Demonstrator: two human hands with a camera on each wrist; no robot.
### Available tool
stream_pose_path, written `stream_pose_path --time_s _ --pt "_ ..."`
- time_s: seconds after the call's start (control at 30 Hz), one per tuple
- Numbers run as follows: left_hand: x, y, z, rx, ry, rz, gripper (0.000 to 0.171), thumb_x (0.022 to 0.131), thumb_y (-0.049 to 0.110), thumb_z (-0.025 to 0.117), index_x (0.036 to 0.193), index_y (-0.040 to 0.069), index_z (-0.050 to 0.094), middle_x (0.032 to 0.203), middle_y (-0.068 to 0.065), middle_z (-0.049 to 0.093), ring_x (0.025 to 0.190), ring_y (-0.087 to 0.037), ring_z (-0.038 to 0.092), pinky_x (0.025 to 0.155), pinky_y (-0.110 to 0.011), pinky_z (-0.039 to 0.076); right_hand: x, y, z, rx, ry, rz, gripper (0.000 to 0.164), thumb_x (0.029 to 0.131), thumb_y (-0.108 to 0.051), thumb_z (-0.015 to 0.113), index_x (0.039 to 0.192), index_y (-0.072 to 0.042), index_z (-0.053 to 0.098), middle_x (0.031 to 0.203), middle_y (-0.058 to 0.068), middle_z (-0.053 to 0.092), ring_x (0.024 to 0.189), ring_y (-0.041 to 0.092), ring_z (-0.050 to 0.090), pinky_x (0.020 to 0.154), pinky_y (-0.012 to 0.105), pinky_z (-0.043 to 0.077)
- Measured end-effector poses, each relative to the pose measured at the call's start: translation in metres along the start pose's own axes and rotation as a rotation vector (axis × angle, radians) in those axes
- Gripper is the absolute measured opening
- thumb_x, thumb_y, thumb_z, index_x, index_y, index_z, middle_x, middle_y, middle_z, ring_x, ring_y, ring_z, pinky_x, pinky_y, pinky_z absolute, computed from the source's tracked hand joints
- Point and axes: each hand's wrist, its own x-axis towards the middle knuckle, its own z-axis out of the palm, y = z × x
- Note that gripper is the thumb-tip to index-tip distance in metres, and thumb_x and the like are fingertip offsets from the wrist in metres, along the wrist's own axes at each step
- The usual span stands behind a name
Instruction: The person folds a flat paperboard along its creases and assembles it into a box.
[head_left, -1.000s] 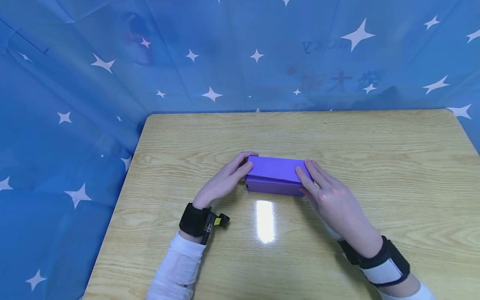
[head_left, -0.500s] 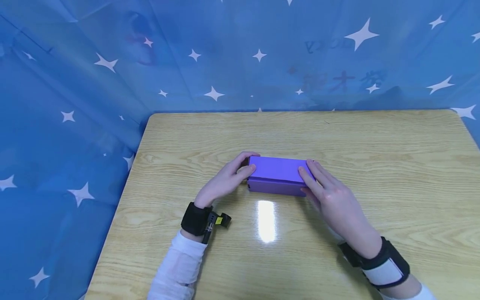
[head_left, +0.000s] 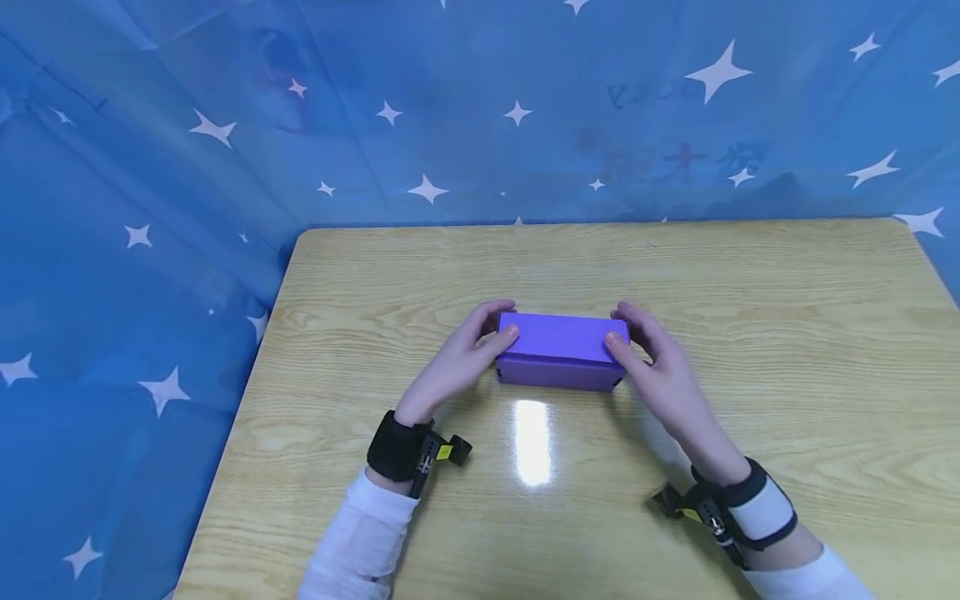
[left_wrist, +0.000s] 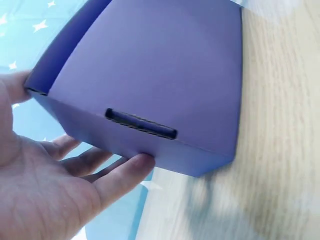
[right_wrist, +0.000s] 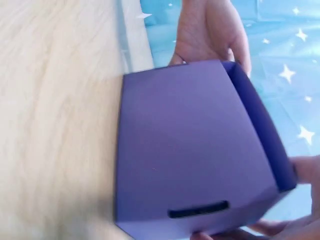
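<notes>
A purple cardboard box [head_left: 562, 339] with its lid down lies lengthwise between both hands in the head view. My left hand [head_left: 450, 367] holds its left end, thumb on top of the lid and fingers round the far side. At the other end my right hand [head_left: 666, 375] grips in the same way, thumb on the lid's right edge. In the left wrist view the box front [left_wrist: 155, 70] shows a narrow slot near the corner, and the lid flap stands slightly proud of it. The right wrist view shows a similar slot [right_wrist: 198, 209] by the right end.
The box is over a wooden table [head_left: 360, 283], and a bright light reflection shows in front of it. A blue curtain with white stars [head_left: 465, 108] hangs behind and to the left. Each wrist wears a black strap with a small camera [head_left: 459, 450].
My right hand has turned from fingers lying over the lid's right end to thumb on top and fingers behind. The lid's front edge has come down slightly. My left thumb has shifted slightly inward.
</notes>
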Motion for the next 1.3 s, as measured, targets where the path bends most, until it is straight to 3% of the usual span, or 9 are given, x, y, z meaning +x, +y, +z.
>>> stream_pose_path --time_s 0.07,0.13,0.23,0.33,0.43,0.7,0.97,1.1,1.3 --pt "-0.001 0.000 0.002 0.000 0.006 -0.009 0.053 0.110 0.038 0.053 0.158 0.017 0.043 0.156 -0.013 0.054 0.152 -0.032 0.047 0.124 -0.053 0.042 0.001 0.002 0.003 0.035 -0.013 0.018 0.062 0.109 -0.023 0.056 0.161 0.002 0.034 0.163 0.025 0.044 0.157 0.042 0.036 0.130 0.062 0.029" --pt "-0.001 -0.001 0.004 -0.011 0.012 -0.006 0.053 0.110 0.038 0.054 0.158 0.017 0.044 0.156 -0.013 0.054 0.152 -0.032 0.047 0.124 -0.054 0.041 0.000 0.004 0.005 0.076 -0.005 0.025 0.060 0.109 -0.019 0.056 0.160 0.004 0.034 0.163 0.025 0.044 0.159 0.040 0.034 0.132 0.059 0.027" --pt "-0.002 -0.002 0.006 -0.029 0.022 0.000 0.052 0.110 0.038 0.054 0.156 0.017 0.046 0.156 -0.012 0.055 0.151 -0.031 0.048 0.125 -0.054 0.040 -0.001 0.004 0.009 0.139 0.010 0.047 0.059 0.109 -0.018 0.054 0.160 0.003 0.035 0.163 0.023 0.043 0.159 0.034 0.034 0.131 0.031 0.031" --pt "-0.004 -0.003 0.006 -0.039 0.016 0.008 0.052 0.110 0.036 0.055 0.157 0.017 0.045 0.157 -0.011 0.054 0.152 -0.030 0.047 0.126 -0.054 0.040 -0.002 0.006 0.011 0.170 0.023 0.060 0.059 0.110 -0.021 0.054 0.161 0.001 0.036 0.164 0.019 0.044 0.157 0.029 0.036 0.113 0.005 0.034" --pt "-0.004 -0.004 0.006 -0.030 -0.002 0.016 0.052 0.110 0.035 0.056 0.157 0.017 0.044 0.157 -0.010 0.053 0.154 -0.030 0.045 0.126 -0.054 0.039 -0.004 0.009 0.013 0.173 0.033 0.055 0.060 0.110 -0.025 0.055 0.161 0.000 0.036 0.165 0.018 0.044 0.156 0.029 0.038 0.105 -0.001 0.034" --pt "-0.006 -0.008 0.006 -0.021 -0.019 0.032 0.054 0.110 0.036 0.055 0.158 0.017 0.040 0.164 -0.010 0.047 0.160 -0.031 0.036 0.132 -0.056 0.031 -0.007 0.016 0.018 0.209 0.047 0.012 0.063 0.109 -0.021 0.056 0.163 -0.001 0.032 0.170 0.018 0.037 0.165 0.029 0.024 0.134 0.028 0.024" --pt "-0.006 -0.008 0.009 -0.003 0.002 0.047 0.056 0.110 0.033 0.055 0.160 0.015 0.037 0.170 -0.012 0.038 0.162 -0.032 0.031 0.135 -0.052 0.025 -0.007 0.017 0.018 0.213 0.035 0.005 0.067 0.109 -0.020 0.056 0.165 0.000 0.026 0.173 0.020 0.030 0.166 0.031 0.018 0.137 0.053 0.015" --pt "-0.008 -0.002 0.006 0.008 -0.007 -0.034 0.062 0.110 0.039 0.054 0.164 0.017 0.033 0.172 -0.014 0.034 0.161 -0.034 0.033 0.132 -0.052 0.033 -0.004 0.012 0.008 0.113 -0.040 0.066 0.071 0.109 -0.028 0.055 0.166 0.001 0.023 0.172 0.027 0.028 0.163 0.041 0.024 0.134 0.058 0.022" --pt "-0.012 0.009 0.001 -0.059 -0.101 -0.178 0.068 0.110 0.044 0.051 0.166 0.013 0.026 0.171 -0.016 0.034 0.153 -0.036 0.046 0.113 -0.048 0.056 0.002 0.008 -0.008 -0.025 -0.238 0.165 0.077 0.111 -0.044 0.048 0.166 0.001 0.020 0.163 0.032 0.037 0.148 0.048 0.044 0.113 0.057 0.053"
